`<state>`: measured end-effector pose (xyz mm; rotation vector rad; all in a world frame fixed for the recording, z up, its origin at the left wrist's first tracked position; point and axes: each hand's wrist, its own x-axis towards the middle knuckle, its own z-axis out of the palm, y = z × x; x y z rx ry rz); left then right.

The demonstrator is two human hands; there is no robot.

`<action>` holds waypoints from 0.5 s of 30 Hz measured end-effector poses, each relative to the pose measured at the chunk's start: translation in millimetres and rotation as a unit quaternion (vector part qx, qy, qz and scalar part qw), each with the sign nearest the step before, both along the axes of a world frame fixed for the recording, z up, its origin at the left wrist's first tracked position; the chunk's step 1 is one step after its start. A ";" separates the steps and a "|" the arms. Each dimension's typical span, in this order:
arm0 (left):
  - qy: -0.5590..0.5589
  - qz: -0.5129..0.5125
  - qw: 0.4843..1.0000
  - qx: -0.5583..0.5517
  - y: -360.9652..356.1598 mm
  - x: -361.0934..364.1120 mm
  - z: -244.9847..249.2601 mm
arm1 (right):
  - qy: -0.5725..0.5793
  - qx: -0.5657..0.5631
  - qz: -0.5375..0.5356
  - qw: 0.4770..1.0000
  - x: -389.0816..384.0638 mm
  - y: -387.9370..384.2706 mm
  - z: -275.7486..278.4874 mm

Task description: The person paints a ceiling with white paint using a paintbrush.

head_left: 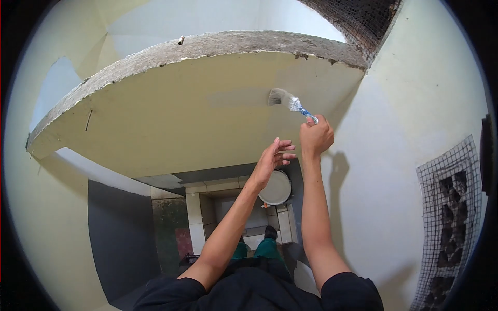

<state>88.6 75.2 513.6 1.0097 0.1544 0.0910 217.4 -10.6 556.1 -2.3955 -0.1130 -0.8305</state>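
My right hand (317,136) is closed around the blue-and-white handle of a paintbrush (294,103). The brush's bristles press on a yellowish wall (207,124), at the left end of the handle's line. A paler grey-white painted patch (316,78) spreads around and to the right of the bristles, with a faint streak to their left. My left hand (274,159) hangs in the air below the brush, fingers apart, holding nothing. Beneath it stands a round white bucket or lid (275,187), partly hidden by my left forearm.
A rough concrete edge (233,41) tops the wall. A nail (88,120) sticks out at the left. Wire mesh (448,217) covers an opening in the right wall. Below is a tiled basin (194,207), near my feet, beside a dark grey panel (122,233).
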 end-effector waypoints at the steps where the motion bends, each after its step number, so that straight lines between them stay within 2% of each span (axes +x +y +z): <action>1: -0.001 -0.002 1.000 0.000 -1.0 -0.2 0.3 | 0.002 -0.001 -0.010 1.000 0.5 -3.4 1.3; 7: -0.002 -0.014 1.000 0.004 -8.3 -5.2 0.4 | 0.041 -0.006 -0.053 0.998 -3.7 -25.8 8.7; 10: -0.002 -0.022 1.000 0.007 -13.4 -6.4 -2.0 | 0.075 0.018 -0.021 0.997 -22.6 -35.9 10.8; 13: 0.016 -0.016 0.999 0.038 -20.5 -9.5 -3.1 | 0.071 0.104 0.046 0.991 -46.2 -41.4 4.8; 15: 0.029 -0.008 0.998 0.055 -23.1 -11.1 -4.6 | 0.147 0.216 0.116 0.958 -55.6 -43.2 -13.7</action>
